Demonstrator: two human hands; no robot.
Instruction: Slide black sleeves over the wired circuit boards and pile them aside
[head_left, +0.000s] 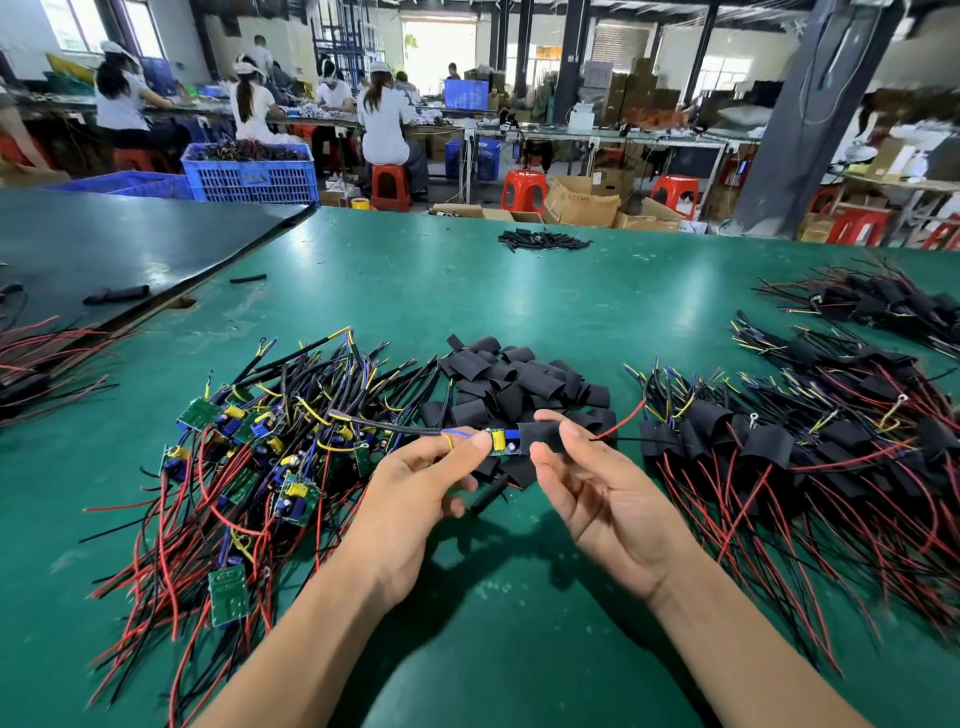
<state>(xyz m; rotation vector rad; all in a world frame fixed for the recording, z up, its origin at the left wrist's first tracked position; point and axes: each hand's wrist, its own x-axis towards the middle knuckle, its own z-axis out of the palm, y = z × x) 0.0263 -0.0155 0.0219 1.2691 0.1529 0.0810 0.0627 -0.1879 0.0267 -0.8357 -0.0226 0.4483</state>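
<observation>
Wired circuit board (503, 441), green with a yellow and a blue component, is held in the air above the green table (467, 291), between both hands and just in front of the heap of empty sleeves (519, 384). The left hand (421, 493) pinches its wire end between thumb and forefinger. The right hand (597, 493) pinches a black sleeve (540, 435) that covers the board's right end, and a red wire (621, 420) comes out beyond it. A tangle of bare boards (249, 457) lies to the left and a pile of sleeved boards (779, 441) to the right. Farther back sit short black tube pieces (543, 240) and a blue crate (249, 176) whose yellow marking is too blurred to read.
</observation>
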